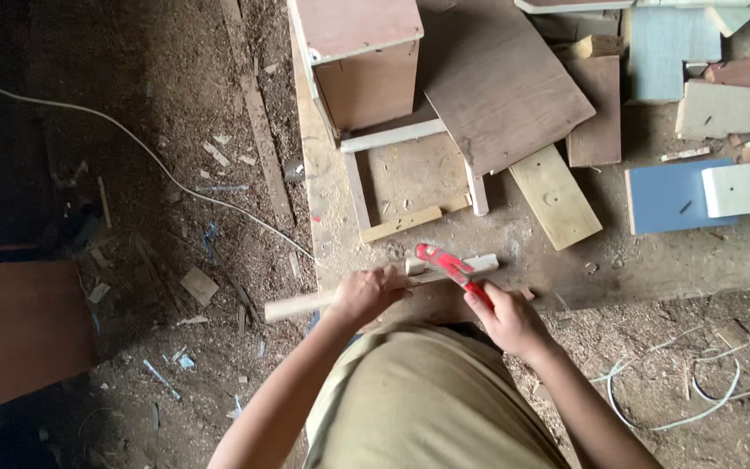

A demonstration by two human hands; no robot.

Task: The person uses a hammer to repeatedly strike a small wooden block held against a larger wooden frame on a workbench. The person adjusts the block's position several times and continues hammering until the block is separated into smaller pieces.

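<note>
left hand [365, 293] – fingers gripping wooden strip [375, 291], lying left-right | right hand [507, 320] – fingers clasping red-handled tool [446, 265], angling up-left onto strip

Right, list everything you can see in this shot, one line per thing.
Pale wooden strip: one, light wood, lying across the board's near edge, gripped by the left hand.
Red-handled hand tool: one, red, over the strip, held in the right hand.
Brown plywood box: one, reddish brown, top centre.
Large brown plywood panel: one, brown, right of the box.
Pale wooden frame: one, light wood, below the box.
Blue rectangular board: one, blue, at right.
White cable: one, white, across the sawdust floor at left.
White cord loops: several, white, floor at lower right.
Left hand: on the strip.
Right hand: gripping the tool.
</note>
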